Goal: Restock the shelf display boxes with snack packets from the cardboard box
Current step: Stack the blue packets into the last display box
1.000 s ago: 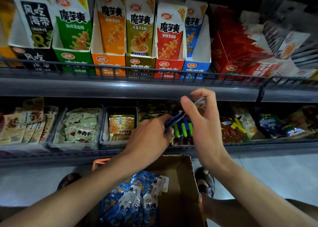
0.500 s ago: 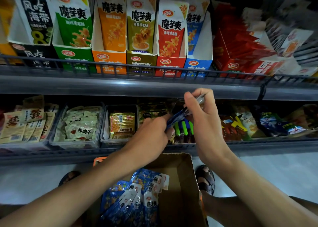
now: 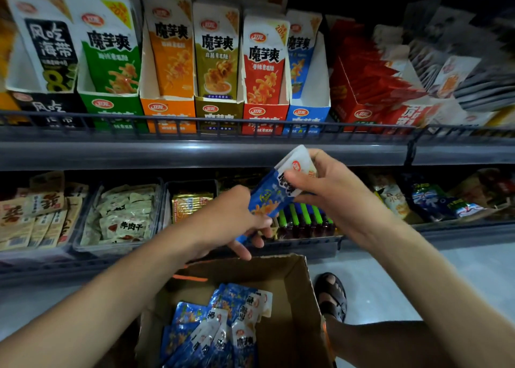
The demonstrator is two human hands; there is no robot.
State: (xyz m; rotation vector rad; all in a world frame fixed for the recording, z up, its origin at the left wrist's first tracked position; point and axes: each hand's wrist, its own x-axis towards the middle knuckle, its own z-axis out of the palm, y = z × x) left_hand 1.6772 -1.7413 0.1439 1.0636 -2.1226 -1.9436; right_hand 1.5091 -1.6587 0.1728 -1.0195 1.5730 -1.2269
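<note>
A small stack of blue-and-white snack packets [image 3: 274, 192] is held between both hands in front of the lower shelf. My right hand [image 3: 328, 189] pinches its white upper end, thumb across the front. My left hand [image 3: 239, 222] grips the blue lower end from below. Beneath the hands stands an open cardboard box [image 3: 295, 298] holding several more blue packets [image 3: 223, 331]. On the upper shelf, the blue display box [image 3: 306, 116] stands at the right end of a row of coloured display boxes, with one blue packet upright at its back.
A black wire rail [image 3: 195, 123] runs along the upper shelf's front. Red display boxes [image 3: 370, 100] sit right of the blue one. The lower shelf holds clear bins of jerky packets [image 3: 122, 217] and green-capped bottles [image 3: 303, 220]. My sandalled foot [image 3: 331, 298] is right of the box.
The packets have turned from edge-on to face-on, showing their printed front. My right hand has shifted slightly right and up; the left hand has dropped a little lower on the stack.
</note>
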